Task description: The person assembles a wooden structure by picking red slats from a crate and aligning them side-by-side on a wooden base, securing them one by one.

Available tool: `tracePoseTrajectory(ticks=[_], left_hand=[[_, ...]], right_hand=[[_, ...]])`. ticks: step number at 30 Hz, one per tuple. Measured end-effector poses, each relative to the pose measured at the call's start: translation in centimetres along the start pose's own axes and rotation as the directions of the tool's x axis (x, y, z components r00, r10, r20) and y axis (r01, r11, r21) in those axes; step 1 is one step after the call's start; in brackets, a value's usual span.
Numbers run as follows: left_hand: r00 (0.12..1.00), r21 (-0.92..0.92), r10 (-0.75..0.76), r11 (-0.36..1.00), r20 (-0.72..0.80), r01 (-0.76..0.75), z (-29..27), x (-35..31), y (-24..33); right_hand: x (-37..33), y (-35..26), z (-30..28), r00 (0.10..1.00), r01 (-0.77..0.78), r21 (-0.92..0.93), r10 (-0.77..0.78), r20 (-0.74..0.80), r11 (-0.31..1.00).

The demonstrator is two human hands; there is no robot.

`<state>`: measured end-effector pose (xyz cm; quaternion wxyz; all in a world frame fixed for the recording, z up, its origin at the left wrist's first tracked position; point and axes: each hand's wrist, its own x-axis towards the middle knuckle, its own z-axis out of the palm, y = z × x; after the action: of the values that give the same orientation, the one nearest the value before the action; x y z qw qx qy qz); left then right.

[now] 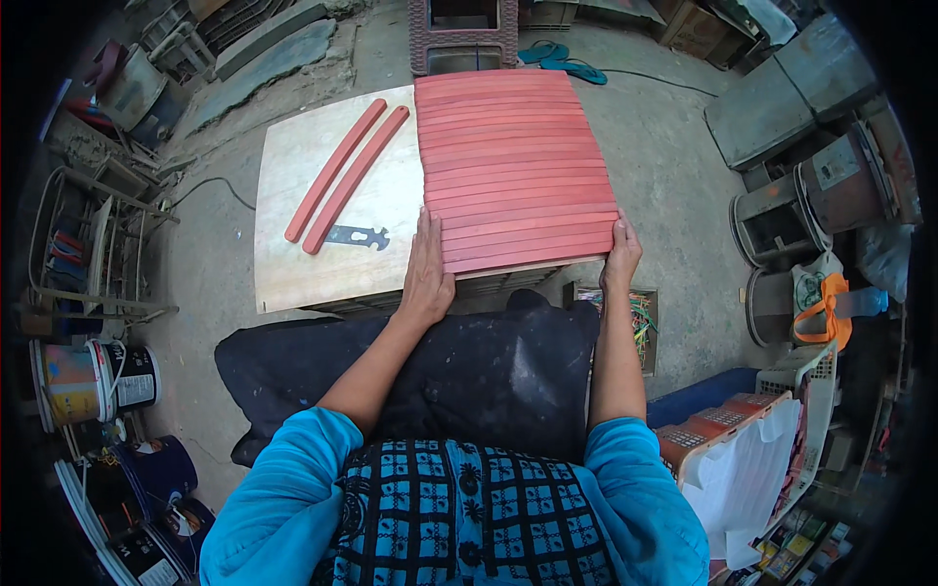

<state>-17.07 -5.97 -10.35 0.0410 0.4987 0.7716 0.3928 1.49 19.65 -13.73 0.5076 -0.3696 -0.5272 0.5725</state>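
A row of red-painted wooden slats (513, 166) lies side by side on a pale wooden board in front of me. My left hand (426, 269) rests along the slats' left ends at the near corner, fingers stretched out and pointing away from me. At the opposite near corner my right hand (622, 256) holds the right ends, its fingers bent against the edge. Left of the row, two separate red slats (337, 176) lie slantwise on the board (283, 156). Beside their near ends is a flat dark metal piece with cut-outs (362, 236).
Dark cloth (410, 381) covers my lap. A crate of coloured scraps (642, 322) stands on the floor by my right forearm. Paint buckets (125, 376) are at left, metal drums (779, 223) at right. Beyond the board are a brown plastic stool (418, 44) and teal slippers (572, 63).
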Motion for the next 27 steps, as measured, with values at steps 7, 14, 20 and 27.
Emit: tracePoseTrajectory(ticks=[7,14,20,27], left_hand=[[0.989,0.168,0.009,0.985,0.149,-0.035,-3.1,0.6,-0.2],[0.981,0.162,-0.013,0.987,0.191,-0.018,-3.9,0.9,0.2],[0.973,0.139,-0.031,0.99,0.231,-0.002,-4.1,0.9,-0.2],[0.961,0.097,-0.043,0.995,0.274,0.017,-4.1,1.3,-0.6]], right_hand=[[4.3,-4.0,0.8,0.986,0.161,-0.497,-0.155,0.054,0.853],[11.8,-2.8,14.8,0.719,0.692,-0.624,-0.27,0.64,0.364],[18.4,0.7,25.1,0.756,0.649,-0.722,-0.095,0.648,0.241],[20.6,2.2,27.5,0.737,0.671,-0.728,-0.017,0.676,0.14]])
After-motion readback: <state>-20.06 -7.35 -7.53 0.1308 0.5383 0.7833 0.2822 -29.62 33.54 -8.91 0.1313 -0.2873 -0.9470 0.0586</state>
